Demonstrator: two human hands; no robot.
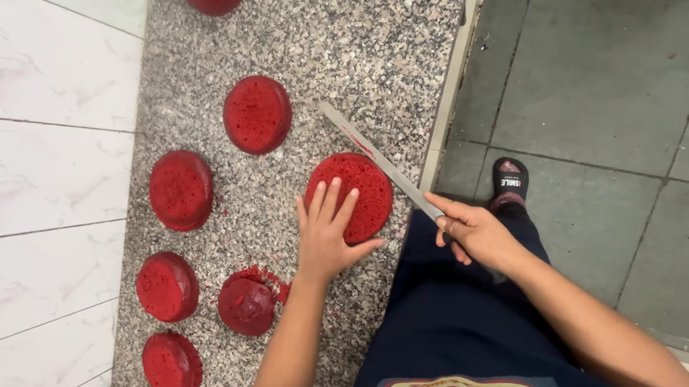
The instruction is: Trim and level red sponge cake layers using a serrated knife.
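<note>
left hand (325,233) flat on spongy round red cake (350,196) | right hand (471,231) grips long knife (378,161)

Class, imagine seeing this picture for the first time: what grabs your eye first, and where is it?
Seven round red cakes dot the speckled granite counter. Near the counter's edge, the left hand presses flat on the largest cake. The right hand grips a long knife whose blade lies across that cake.

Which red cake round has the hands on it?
The red cake round nearest the counter's front edge: the left hand lies flat on it and the right hand holds a long knife across it. The other six rounds sit untouched.
</note>
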